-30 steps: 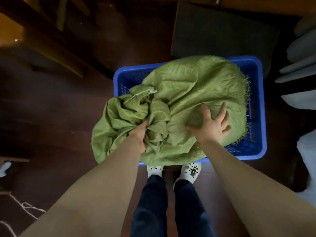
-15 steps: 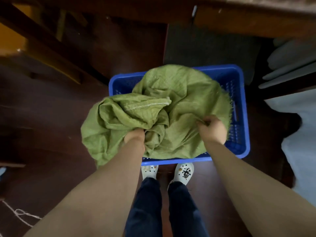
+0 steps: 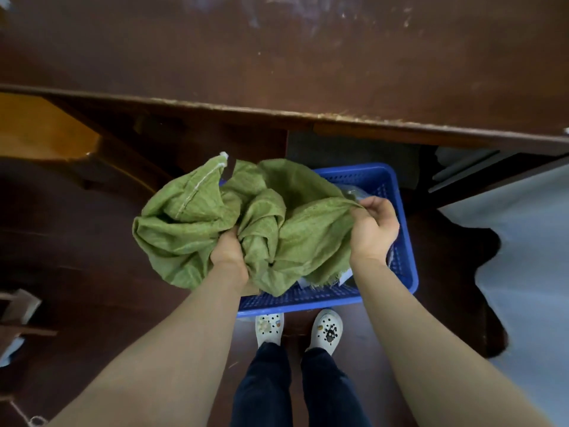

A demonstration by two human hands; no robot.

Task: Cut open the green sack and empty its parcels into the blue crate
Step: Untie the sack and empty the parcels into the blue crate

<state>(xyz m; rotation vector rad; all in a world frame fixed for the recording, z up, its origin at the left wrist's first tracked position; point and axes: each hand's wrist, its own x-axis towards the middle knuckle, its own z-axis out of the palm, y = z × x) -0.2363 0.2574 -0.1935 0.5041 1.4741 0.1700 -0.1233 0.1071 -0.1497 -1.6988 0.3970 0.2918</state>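
The green sack point(image 3: 197, 220) hangs crumpled and limp above the blue crate point(image 3: 403, 251), which stands on the floor in front of my feet. My left hand point(image 3: 229, 254) is closed on a bunched fold in the sack's middle. My right hand point(image 3: 374, 229) pinches its frayed cut edge over the crate's right side. The sack's stitched seam points up at the far left. Under the sack, bits of pale and clear-wrapped parcels point(image 3: 354, 192) show inside the crate; most of the crate's inside is hidden.
A dark wooden table point(image 3: 308, 57) overhangs the floor just beyond the crate. A yellow wooden chair seat point(image 3: 40, 127) is at the left. Pale sheeting point(image 3: 529, 272) lies on the floor at the right. String point(image 3: 34, 420) lies at the bottom left.
My right hand went from flat on the sack to gripping its edge. Both hands have lifted the sack up and leftward, uncovering the crate's right side. My view has tilted up toward the table.
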